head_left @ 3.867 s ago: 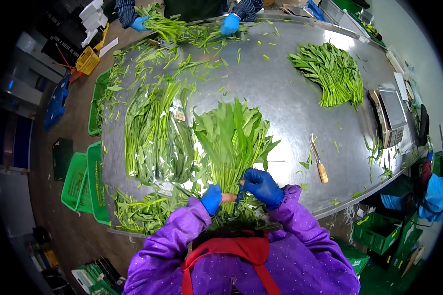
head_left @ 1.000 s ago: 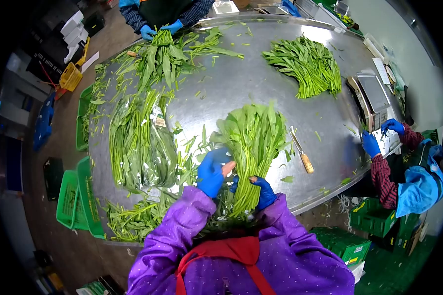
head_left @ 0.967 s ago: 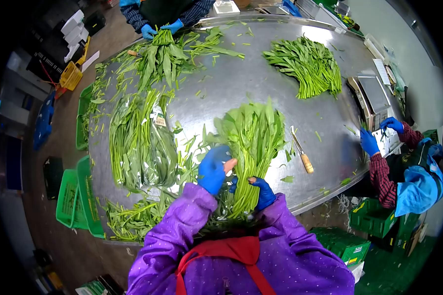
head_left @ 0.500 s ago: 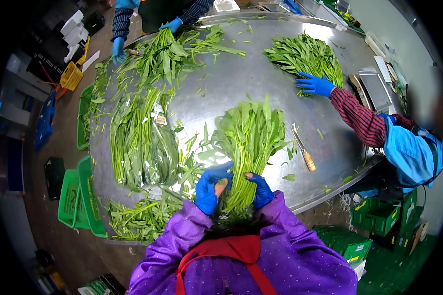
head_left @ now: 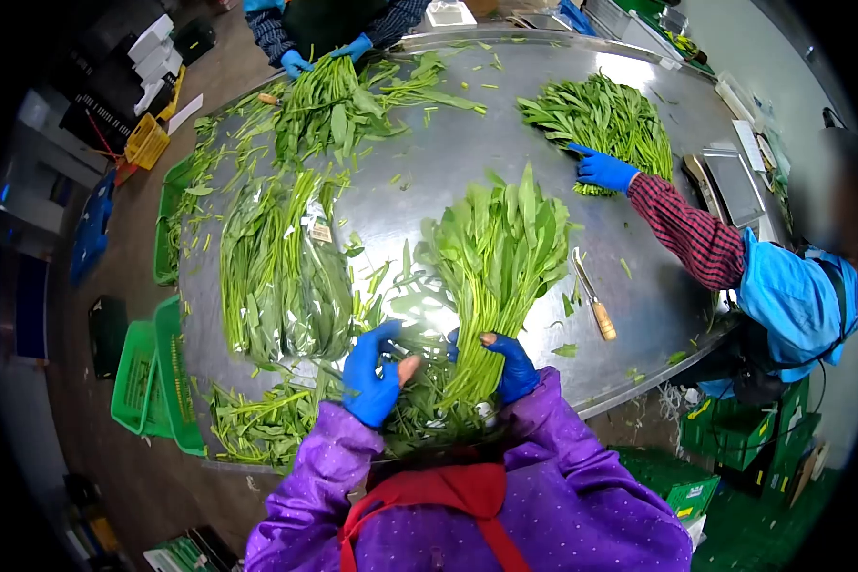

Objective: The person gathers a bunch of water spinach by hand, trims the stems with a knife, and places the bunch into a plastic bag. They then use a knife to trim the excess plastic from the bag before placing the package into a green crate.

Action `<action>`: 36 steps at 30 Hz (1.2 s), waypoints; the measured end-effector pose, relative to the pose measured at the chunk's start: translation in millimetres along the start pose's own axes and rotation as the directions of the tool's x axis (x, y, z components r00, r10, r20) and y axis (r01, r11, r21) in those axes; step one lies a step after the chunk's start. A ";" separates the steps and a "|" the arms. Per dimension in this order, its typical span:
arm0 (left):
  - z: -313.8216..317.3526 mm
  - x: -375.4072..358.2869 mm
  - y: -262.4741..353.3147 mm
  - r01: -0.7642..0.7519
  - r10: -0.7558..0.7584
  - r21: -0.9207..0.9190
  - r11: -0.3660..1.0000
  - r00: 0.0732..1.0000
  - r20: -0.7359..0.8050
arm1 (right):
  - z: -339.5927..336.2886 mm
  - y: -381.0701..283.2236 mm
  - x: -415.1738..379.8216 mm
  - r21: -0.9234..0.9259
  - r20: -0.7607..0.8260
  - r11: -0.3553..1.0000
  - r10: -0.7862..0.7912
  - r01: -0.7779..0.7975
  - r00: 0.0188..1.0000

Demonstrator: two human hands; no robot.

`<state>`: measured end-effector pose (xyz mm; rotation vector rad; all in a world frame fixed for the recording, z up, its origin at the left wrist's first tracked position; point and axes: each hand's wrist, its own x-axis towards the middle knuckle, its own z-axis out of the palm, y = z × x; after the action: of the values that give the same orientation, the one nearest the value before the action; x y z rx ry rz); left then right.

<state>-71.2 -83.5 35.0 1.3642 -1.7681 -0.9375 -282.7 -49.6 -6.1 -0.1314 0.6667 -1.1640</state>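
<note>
My right hand, in a blue glove, is closed round the stems of a bunch of water spinach. The leaves fan out toward the far side of the metal table. Just left of those stems, my left hand is apart from the bunch, thumb and fingers spread, holding nothing. Loose cut greens lie between my hands, close to my body. Bagged water spinach with a label rests on the table beyond my left hand. A knife with a wooden handle lies right of the bunch.
Across the metal table, a co-worker's gloved hands handle greens. At the right, another co-worker's gloved hand touches a greens pile. Trimmings cover the near left corner. Green crates stand by the left edge.
My left hand has moved left, away from the stems, and its fingers have spread. The held bunch has shifted slightly right. The far co-worker's hands have come together on the greens.
</note>
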 end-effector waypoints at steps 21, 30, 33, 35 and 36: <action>45.5 7.2 3.7 0.232 -0.264 -0.566 0.791 0.964 0.026 | 5.4 15.6 4.6 0.059 0.005 0.998 -0.005 0.005 1.000; 12.5 -7.2 -14.8 0.355 -0.419 -0.694 0.626 0.904 0.085 | -7.5 14.2 9.7 0.364 0.036 0.931 -0.027 0.012 0.999; -5.8 -22.3 -20.7 0.425 -0.422 -0.599 0.679 0.893 0.156 | -6.9 16.5 8.9 0.340 0.068 0.940 -0.046 0.020 0.997; -15.4 -44.0 -23.0 0.517 -0.464 -0.516 0.683 0.853 0.239 | -7.3 14.5 12.2 0.482 0.196 0.876 -0.134 0.024 0.971; -21.8 -61.2 -39.6 0.573 -0.499 -0.492 0.655 0.817 0.287 | -9.0 13.8 12.7 0.550 0.251 0.835 -0.186 0.019 0.950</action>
<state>-21.9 -33.6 5.3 1.4554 -0.9995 -1.7468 -273.6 -53.0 -24.5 0.1430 0.0447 -1.3654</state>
